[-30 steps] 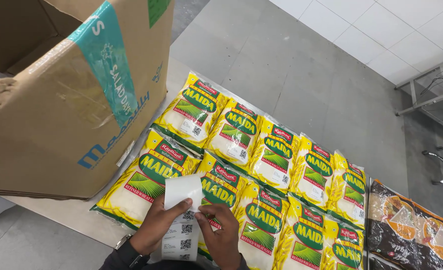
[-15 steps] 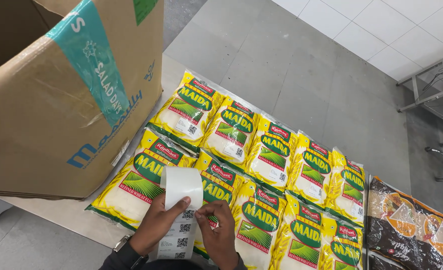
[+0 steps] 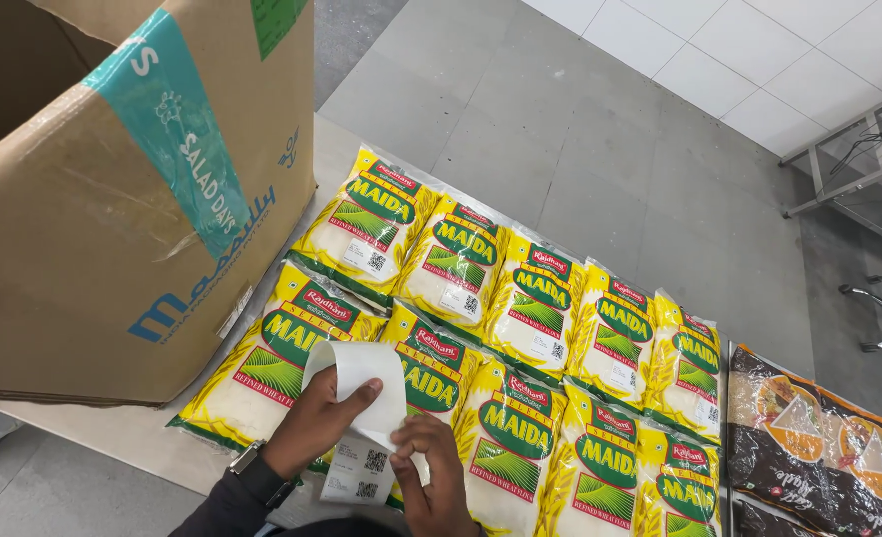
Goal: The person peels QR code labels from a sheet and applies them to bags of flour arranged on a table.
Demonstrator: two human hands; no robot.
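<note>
beside the big cardboard box (image 3: 132, 199), from the head view, we hold a curled white label strip (image 3: 361, 418) over the yellow flour packets (image 3: 520, 398) laid in two rows. our left hand (image 3: 316, 428) pinches the strip's curled top, thumb over it; our right hand (image 3: 436, 477) grips its lower edge. we judge a label is being peeled; next calls for a clean pull and a steady press. dark packets (image 3: 819, 438) right of the box are cut off, and our right palm is hidden.
</note>
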